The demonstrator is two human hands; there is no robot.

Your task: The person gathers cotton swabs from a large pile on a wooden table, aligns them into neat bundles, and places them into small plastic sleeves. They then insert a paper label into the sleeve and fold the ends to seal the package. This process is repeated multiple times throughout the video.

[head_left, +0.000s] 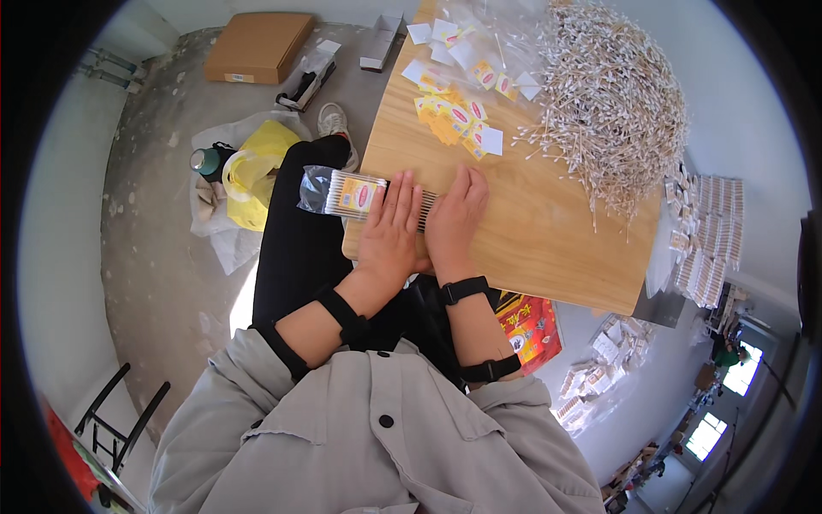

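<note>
A clear plastic pack of cotton swabs (342,192) with a yellow and white card inside lies across the near left corner of the wooden table. Its loose plastic end (315,187) sticks out past the table edge, over my leg. My left hand (392,221) rests flat on the pack, fingers straight and side by side, its thumb hidden. Against the pack's right end stands my right hand (454,214), fingers curled together; whatever they hold is hidden. Dark-looking swab ends (425,206) show between the two hands.
On the table (548,244), a big heap of loose cotton swabs (608,103) fills the far right, with scattered yellow and white cards (458,116) left of it. Stacked swab packs (715,231) stand at right. A yellow bag (257,171) and cardboard box (259,47) lie on the floor.
</note>
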